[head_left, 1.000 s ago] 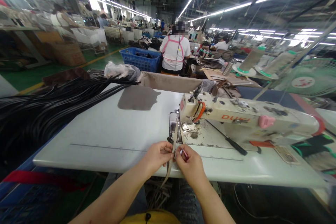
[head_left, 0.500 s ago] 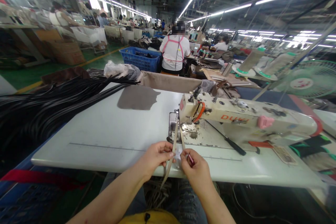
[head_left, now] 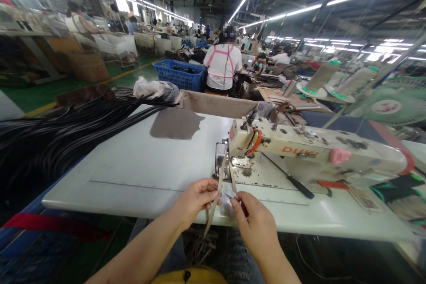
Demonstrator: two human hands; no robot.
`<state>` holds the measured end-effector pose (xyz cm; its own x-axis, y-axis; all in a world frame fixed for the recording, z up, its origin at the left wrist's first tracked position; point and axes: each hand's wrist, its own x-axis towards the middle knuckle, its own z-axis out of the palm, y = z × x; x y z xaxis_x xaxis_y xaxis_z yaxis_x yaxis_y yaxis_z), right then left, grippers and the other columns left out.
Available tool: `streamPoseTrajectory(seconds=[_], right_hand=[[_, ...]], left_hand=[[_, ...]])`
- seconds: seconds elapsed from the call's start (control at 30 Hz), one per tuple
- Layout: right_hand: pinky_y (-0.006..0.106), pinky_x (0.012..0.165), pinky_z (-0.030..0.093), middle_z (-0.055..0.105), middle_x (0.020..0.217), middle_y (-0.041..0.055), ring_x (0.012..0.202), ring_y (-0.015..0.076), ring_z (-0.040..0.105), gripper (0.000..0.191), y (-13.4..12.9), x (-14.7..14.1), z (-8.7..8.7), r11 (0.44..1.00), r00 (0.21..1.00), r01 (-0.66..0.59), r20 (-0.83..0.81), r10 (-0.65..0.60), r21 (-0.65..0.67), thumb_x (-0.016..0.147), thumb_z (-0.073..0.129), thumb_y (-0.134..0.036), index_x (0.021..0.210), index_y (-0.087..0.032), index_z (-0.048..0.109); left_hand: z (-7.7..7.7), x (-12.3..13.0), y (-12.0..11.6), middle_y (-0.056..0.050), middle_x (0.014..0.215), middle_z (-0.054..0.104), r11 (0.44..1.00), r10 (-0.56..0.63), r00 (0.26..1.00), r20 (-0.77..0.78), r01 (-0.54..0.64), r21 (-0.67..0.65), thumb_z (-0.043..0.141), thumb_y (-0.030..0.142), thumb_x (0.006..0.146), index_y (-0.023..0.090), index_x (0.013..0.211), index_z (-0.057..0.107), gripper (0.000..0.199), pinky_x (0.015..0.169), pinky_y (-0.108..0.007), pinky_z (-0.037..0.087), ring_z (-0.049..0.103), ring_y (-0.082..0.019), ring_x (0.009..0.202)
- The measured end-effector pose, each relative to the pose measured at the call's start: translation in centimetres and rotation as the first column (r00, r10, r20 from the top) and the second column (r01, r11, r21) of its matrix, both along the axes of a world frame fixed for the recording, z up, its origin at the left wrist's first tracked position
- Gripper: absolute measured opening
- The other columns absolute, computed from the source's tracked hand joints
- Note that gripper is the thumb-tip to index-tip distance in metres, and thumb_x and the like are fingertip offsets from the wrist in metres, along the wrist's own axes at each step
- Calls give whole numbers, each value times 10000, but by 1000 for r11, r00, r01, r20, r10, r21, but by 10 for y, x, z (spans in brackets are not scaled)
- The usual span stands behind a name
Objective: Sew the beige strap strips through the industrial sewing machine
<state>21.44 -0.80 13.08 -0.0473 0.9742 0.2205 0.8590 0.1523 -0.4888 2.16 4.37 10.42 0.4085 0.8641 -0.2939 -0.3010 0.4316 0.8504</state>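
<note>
A thin tan strap [head_left: 221,176] runs from under the head of a cream sewing machine [head_left: 313,148] down over the front edge of the white table [head_left: 140,168]. My left hand [head_left: 196,199] pinches the strap near the table edge. My right hand [head_left: 256,224] is closed around a small pink-handled tool, its tip at the strap beside a small whitish piece [head_left: 226,202]. Both hands are close together just in front of the needle plate [head_left: 241,166].
A big heap of black straps [head_left: 49,142] lies at the left. A dark screwdriver [head_left: 293,182] rests on the machine bed. Thread cones [head_left: 319,75] and a green fan [head_left: 389,106] stand at the right. Beyond sit a blue crate [head_left: 179,75] and a seated person [head_left: 222,66].
My right hand has slid down and to the right, away from the left hand, drawing the tool along the strap. The left hand has kept its pinch.
</note>
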Motion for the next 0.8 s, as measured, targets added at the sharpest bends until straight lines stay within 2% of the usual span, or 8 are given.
streamPoseTrajectory(seconds=[0.17,0.33,0.5,0.63,0.8], right_hand=[[334,628,398,728,799,30,691,223,657,217,-1,-5,4,995,971,-34,240,12,89,993,476,-380,957,-229,627],[340,611,352,686,737,23,663,212,629,205,2,-12,6,986,936,-80,352,24,145,994,481,-352,877,-233,599],[347,627,336,659,725,18,670,212,609,198,0,-13,2,979,915,-108,403,31,171,995,492,-337,851,-237,583],[349,622,330,657,704,24,654,214,597,249,-1,-9,1,980,918,-74,397,-6,186,1006,466,-348,817,-234,579],[338,655,373,682,764,34,697,219,611,204,0,-6,4,977,950,-84,312,19,196,999,477,-358,935,-214,607]], left_hand=[[-6,0,2,-41,888,644,1000,30,999,-41,-30,8,876,440,674,170,1117,709,545,569,-227,386,674,-182,761],[-8,1,1,-48,884,649,999,18,998,-59,-16,30,859,427,701,166,1168,702,558,577,-236,401,660,-182,766],[-10,0,1,-36,864,643,999,13,999,-49,-11,30,864,416,698,173,1158,708,543,584,-239,413,670,-186,767],[-14,-1,2,-45,899,645,1000,14,999,-49,-13,11,869,430,689,169,1160,706,563,585,-238,407,688,-194,776],[-12,-1,2,-59,915,658,1000,8,999,-42,-7,6,869,431,691,158,1156,705,564,591,-236,410,679,-184,771]])
